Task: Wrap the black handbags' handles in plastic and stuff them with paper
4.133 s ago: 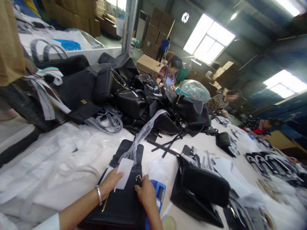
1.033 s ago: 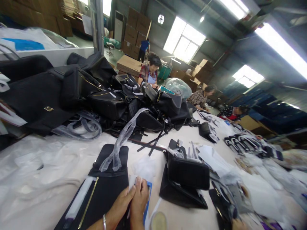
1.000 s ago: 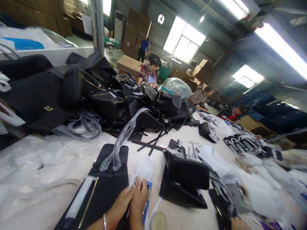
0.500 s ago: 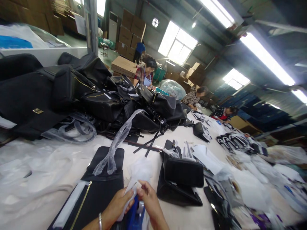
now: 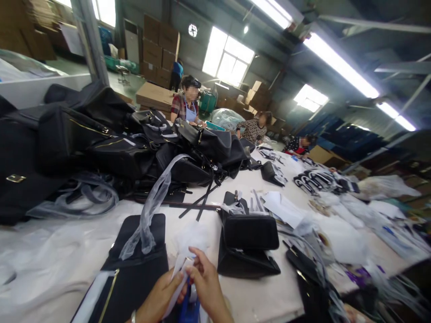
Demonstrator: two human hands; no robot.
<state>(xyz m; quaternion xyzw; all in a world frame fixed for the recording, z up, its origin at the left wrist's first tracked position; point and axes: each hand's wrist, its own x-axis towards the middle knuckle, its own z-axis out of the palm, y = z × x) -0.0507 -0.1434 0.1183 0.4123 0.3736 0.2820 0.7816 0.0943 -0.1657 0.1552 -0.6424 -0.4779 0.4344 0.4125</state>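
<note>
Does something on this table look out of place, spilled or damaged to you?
I see no clear spill or damage. The black bags lie heaped at mixed angles, a wrapped strap stretches between them and the front bag, and crumpled white sheeting spreads at the picture's left. It looks untidy rather than wrong.

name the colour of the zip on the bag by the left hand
The zip on the black bag is gold, clearest in the head view.

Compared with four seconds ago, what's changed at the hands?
Left hand, holding white paper then and now, moved off the front of the black bag toward its right edge; right hand joined it there. Unchanged: plastic-wrapped strap over the bag's flap, second black bag rightward.
</note>
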